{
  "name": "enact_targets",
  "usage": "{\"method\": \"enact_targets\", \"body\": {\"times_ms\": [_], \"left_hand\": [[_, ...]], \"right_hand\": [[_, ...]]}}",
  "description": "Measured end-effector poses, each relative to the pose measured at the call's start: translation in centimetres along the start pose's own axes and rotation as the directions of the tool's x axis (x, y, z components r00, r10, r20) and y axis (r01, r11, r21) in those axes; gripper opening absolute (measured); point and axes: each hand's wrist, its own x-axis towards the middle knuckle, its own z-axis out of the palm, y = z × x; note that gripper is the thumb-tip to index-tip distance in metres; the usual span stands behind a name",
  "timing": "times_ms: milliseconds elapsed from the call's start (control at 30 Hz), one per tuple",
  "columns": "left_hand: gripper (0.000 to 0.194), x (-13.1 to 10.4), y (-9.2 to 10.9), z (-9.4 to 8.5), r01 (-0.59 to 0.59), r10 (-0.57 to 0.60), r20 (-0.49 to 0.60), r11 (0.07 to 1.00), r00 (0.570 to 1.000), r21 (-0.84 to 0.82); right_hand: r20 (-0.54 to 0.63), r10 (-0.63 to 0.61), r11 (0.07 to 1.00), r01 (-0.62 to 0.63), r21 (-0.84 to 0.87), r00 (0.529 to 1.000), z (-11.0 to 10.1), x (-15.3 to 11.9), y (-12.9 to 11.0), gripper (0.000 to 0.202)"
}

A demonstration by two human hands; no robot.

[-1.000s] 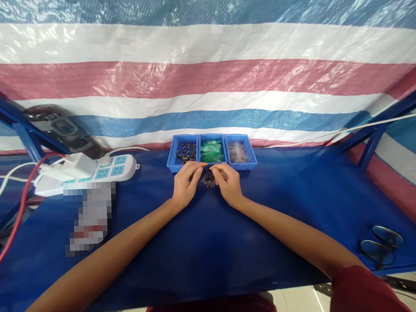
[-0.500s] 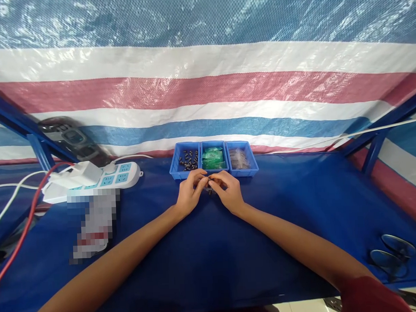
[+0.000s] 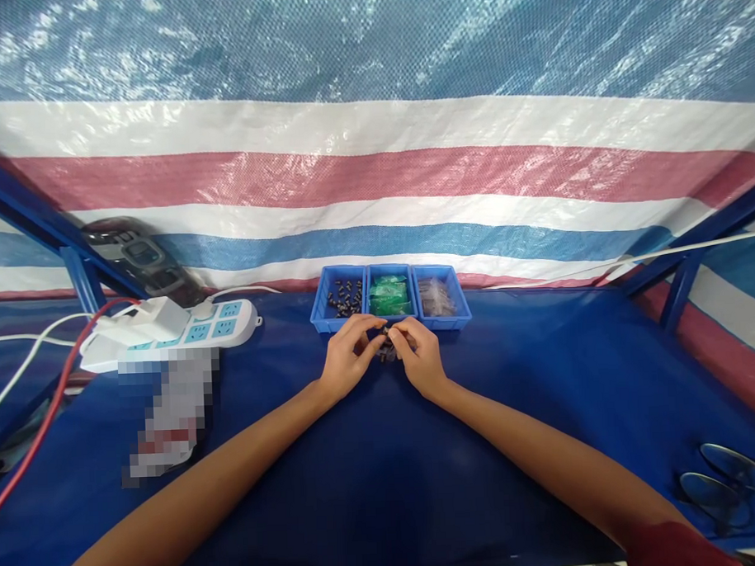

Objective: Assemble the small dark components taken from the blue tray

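Observation:
My left hand and my right hand meet just in front of the bins, thumbs and index fingers pinched around a small dark part. It is too small to name, and fingertips partly cover it. Below it, a little cluster of dark pieces shows between the hands. Behind my left hand stands a blue bin with several small dark screw-like pieces. The middle bin holds green packets. Clear plastic bags fill the right bin.
On the left of the blue table lies a white power strip with plugs and a red cable. A blurred-out packet is in front of it. Glasses rest at the right. A striped sheet hangs behind.
The view has tilted slightly, so everything sits a little lower. My hands have drawn slightly apart, and more of the dark pieces between them shows.

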Motion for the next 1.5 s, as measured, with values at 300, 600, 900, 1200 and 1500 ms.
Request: {"method": "enact_targets", "body": {"times_ms": [300, 600, 900, 1200, 1500], "left_hand": [[0.014, -0.1, -0.3, 0.2, -0.036, 0.038, -0.046, 0.999, 0.998, 0.031], [0.018, -0.5, -0.3, 0.2, 0.094, -0.096, -0.029, 0.993, 0.995, -0.075], [0.024, -0.3, -0.3, -0.1, 0.042, -0.042, -0.044, 0.999, 0.998, -0.006], [0.020, -1.3, -1.0, 0.4, 0.087, -0.087, 0.010, 0.996, 0.996, -0.004], [0.012, -0.9, -0.8, 0.5, 0.101, -0.100, 0.037, 0.994, 0.994, -0.039]], "right_hand": [[0.056, -0.021, 1.000, 0.022, -0.010, 0.998, 0.0, 0.0, -0.1, 0.032], [0.103, -0.013, 0.999, 0.017, -0.044, 0.995, -0.1, 0.0, -0.2, 0.033], [0.014, 0.051, 0.999, -0.051, -0.003, 0.999, -0.1, -0.1, 0.2, 0.031], [0.029, -0.054, 0.998, 0.055, -0.019, 0.998, 0.0, -0.2, -0.2, 0.021], [0.054, -0.069, 0.997, 0.071, -0.024, 0.996, 0.1, -0.1, -0.1, 0.015]]}}
